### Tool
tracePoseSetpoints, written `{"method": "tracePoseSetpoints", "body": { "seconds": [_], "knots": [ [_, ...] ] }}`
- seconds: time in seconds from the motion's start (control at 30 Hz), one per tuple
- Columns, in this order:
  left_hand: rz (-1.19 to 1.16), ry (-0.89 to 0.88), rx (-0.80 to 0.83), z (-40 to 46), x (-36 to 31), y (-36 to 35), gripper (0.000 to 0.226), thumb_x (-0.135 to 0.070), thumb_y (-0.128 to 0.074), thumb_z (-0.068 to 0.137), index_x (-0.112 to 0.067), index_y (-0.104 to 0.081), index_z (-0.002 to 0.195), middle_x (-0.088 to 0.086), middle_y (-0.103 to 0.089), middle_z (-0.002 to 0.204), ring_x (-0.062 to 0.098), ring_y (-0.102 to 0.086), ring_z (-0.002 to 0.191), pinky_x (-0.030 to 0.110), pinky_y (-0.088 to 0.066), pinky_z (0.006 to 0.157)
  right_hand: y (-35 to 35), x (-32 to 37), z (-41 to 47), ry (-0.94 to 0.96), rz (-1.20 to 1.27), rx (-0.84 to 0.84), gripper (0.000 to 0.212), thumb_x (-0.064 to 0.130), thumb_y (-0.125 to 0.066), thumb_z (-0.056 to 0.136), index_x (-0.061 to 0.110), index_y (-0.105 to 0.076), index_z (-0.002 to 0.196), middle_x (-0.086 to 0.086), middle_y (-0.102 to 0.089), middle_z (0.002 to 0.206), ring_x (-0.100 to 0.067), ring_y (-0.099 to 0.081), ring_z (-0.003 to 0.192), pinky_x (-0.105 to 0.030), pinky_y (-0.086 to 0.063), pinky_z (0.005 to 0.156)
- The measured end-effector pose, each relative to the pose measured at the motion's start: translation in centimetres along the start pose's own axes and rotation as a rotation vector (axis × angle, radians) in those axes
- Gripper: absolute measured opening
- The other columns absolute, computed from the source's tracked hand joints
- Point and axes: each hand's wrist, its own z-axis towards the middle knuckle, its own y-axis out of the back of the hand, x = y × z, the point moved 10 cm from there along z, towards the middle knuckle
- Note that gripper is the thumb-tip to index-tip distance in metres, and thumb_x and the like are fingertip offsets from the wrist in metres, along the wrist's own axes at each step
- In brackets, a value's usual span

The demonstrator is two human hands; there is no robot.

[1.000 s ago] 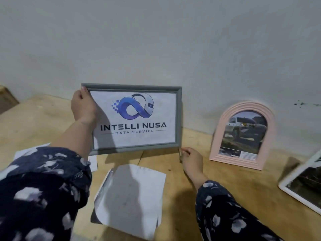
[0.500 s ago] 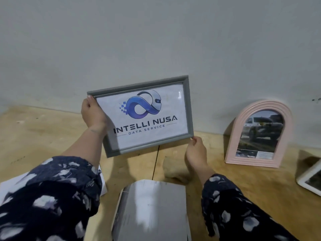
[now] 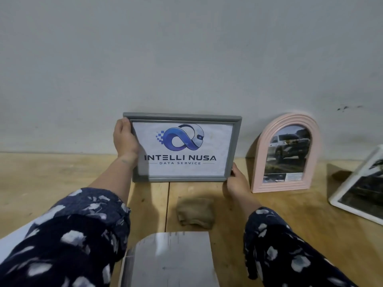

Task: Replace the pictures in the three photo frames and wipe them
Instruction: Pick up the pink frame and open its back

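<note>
The left hand [image 3: 124, 139] grips the upper left edge of the grey frame [image 3: 182, 149], and the right hand [image 3: 235, 184] pinches its lower right corner. Half a second ago the frame was tilted in the air; now it is level, upright against the wall, apparently being set down with its new logo picture. A folded cloth [image 3: 194, 211] lies just below the right hand, a pink arched frame [image 3: 286, 152] to its right.

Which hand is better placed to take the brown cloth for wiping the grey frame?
The right hand: it holds the grey frame at its lower corner, close above the brown cloth; the left hand grips higher.
</note>
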Motion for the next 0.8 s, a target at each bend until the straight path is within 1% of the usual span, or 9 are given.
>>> {"method": "tracePoseSetpoints", "body": {
  "seconds": [0.1,0.17,0.3,0.4,0.47,0.53,0.67,0.73,0.8],
  "knots": [
    [0.009,0.012,-0.003,0.6,0.7,-0.1,0.030,-0.033,-0.039,0.097,-0.023,-0.042,0.069,-0.008,-0.046,0.073,0.009,-0.041,0.072,0.032,-0.035,0.076,-0.7,-1.0,0.8,-0.011,-0.029,0.020,0.065,0.003,-0.039,0.092,0.045,-0.037,0.141,-0.001,-0.059,0.125,-0.026,-0.058,0.107,-0.044,-0.050,0.096],
    [0.014,0.023,-0.009,0.7,1.0,-0.1,0.029,-0.034,-0.039,0.097,-0.024,-0.045,0.071,-0.009,-0.048,0.075,0.008,-0.043,0.073,0.032,-0.037,0.078,-0.8,-1.5,1.5,-0.031,-0.015,0.011,0.071,0.000,-0.039,0.088,0.044,-0.033,0.143,-0.004,-0.058,0.126,-0.030,-0.057,0.109,-0.048,-0.049,0.096],
    [0.100,0.045,-0.003,0.6,0.8,-0.2,0.016,-0.037,-0.038,0.099,-0.023,-0.045,0.102,-0.006,-0.052,0.098,0.012,-0.048,0.093,0.028,-0.038,0.087,-0.9,-0.7,1.0,-0.053,-0.067,0.026,0.075,-0.007,-0.040,0.090,0.029,-0.017,0.152,-0.010,-0.051,0.134,-0.031,-0.049,0.120,-0.045,-0.044,0.102],
    [0.312,0.004,-0.113,-0.3,-0.4,0.3,0.036,-0.043,-0.042,0.094,-0.025,-0.041,0.125,-0.001,-0.048,0.128,0.020,-0.043,0.120,0.043,-0.027,0.107,-0.8,-0.9,0.6,-0.069,-0.115,0.040,0.075,-0.008,-0.039,0.091,0.022,-0.009,0.153,-0.012,-0.042,0.142,-0.033,-0.043,0.128,-0.043,-0.042,0.105],
    [0.443,-0.072,-0.237,-2.2,-1.9,0.4,0.048,-0.037,-0.047,0.092,-0.018,-0.035,0.135,0.005,-0.037,0.137,0.024,-0.034,0.126,0.044,-0.023,0.105,-0.7,-1.1,0.3,-0.087,-0.161,0.053,0.077,-0.009,-0.040,0.091,0.020,-0.005,0.153,-0.012,-0.035,0.149,-0.033,-0.038,0.133,-0.042,-0.039,0.108],
    [0.525,-0.186,-0.265,-4.2,-3.2,-0.4,0.056,-0.033,-0.051,0.087,-0.012,-0.032,0.135,0.011,-0.031,0.135,0.029,-0.032,0.123,0.044,-0.025,0.100,-0.4,-1.3,-0.3,-0.095,-0.198,0.073,0.079,-0.010,-0.040,0.091,0.019,-0.003,0.153,-0.012,-0.028,0.154,-0.033,-0.037,0.135,-0.037,-0.040,0.107],
    [0.648,-0.307,-0.128,-7.7,-3.7,-4.7,0.054,-0.021,-0.056,0.083,-0.007,-0.035,0.130,0.016,-0.033,0.130,0.032,-0.034,0.118,0.043,-0.029,0.094,1.3,-1.5,-2.1,-0.041,-0.151,0.096,0.072,-0.012,-0.038,0.091,0.018,-0.015,0.153,-0.007,-0.029,0.155,-0.028,-0.037,0.136,-0.029,-0.040,0.100],
    [0.623,-0.359,-0.021,-10.0,-4.2,-7.8,0.052,-0.014,-0.058,0.081,-0.008,-0.037,0.129,0.015,-0.035,0.126,0.030,-0.035,0.116,0.043,-0.030,0.091,3.0,-1.4,-2.8,0.020,-0.079,0.076,0.066,-0.012,-0.036,0.091,0.017,-0.029,0.150,-0.006,-0.039,0.150,-0.024,-0.039,0.136,-0.026,-0.039,0.101],
    [0.616,-0.428,0.123,-12.6,-4.6,-11.3,0.049,-0.011,-0.060,0.082,-0.007,-0.041,0.127,0.013,-0.038,0.122,0.026,-0.037,0.114,0.043,-0.032,0.092,5.4,-1.1,-3.1,0.082,-0.010,0.029,0.056,-0.011,-0.036,0.093,0.015,-0.043,0.143,-0.005,-0.052,0.139,-0.020,-0.047,0.129,-0.016,-0.043,0.092]
  ]
}}
